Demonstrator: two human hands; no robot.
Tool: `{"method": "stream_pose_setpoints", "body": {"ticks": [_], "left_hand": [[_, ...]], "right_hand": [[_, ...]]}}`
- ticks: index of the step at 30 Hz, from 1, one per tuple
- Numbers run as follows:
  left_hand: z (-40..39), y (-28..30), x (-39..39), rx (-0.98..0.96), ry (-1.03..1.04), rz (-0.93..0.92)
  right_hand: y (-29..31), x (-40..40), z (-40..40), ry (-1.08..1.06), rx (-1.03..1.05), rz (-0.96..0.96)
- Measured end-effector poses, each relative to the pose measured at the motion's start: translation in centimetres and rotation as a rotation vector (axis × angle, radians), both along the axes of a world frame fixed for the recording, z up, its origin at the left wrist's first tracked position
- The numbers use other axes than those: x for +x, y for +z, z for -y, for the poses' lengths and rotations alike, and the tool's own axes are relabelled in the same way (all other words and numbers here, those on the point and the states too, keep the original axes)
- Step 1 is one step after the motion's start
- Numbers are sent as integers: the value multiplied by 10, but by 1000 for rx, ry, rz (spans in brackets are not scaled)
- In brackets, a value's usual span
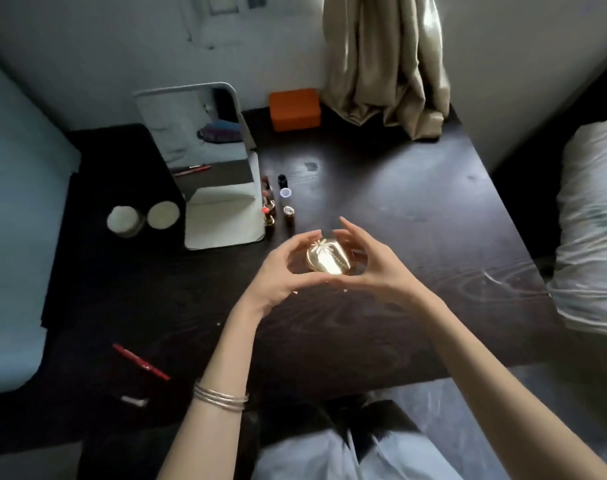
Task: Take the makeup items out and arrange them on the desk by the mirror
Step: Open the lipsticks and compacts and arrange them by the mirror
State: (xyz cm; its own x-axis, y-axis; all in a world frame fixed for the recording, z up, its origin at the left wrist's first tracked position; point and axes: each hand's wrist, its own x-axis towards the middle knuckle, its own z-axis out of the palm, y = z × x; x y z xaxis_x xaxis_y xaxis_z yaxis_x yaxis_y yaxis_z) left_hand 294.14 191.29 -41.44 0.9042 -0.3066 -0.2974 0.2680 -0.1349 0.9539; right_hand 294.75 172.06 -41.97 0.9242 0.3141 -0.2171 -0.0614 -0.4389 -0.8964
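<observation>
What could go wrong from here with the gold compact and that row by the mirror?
1. Both hands, left hand and right hand, hold the gold compact only at its rim with fingertips; it looks glossy and could slip onto the desk.
2. Setting it down near the upright lipsticks and small bottles beside the mirror may topple them.

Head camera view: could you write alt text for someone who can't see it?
Both hands, left hand and right hand, hold a gold compact above a dark desk. Lipsticks and small bottles line up beside a standing mirror.
</observation>
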Motion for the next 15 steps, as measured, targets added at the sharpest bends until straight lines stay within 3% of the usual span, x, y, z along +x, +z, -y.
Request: {"method": "stream_pose_setpoints", "body": {"ticks": [9, 15], "left_hand": [[-124, 13, 20, -156, 197, -17], [-167, 11, 27, -61, 152, -2]], "right_hand": [[19, 38, -115, -30, 337, -100], [12, 45, -163, -87, 305, -56]]}}
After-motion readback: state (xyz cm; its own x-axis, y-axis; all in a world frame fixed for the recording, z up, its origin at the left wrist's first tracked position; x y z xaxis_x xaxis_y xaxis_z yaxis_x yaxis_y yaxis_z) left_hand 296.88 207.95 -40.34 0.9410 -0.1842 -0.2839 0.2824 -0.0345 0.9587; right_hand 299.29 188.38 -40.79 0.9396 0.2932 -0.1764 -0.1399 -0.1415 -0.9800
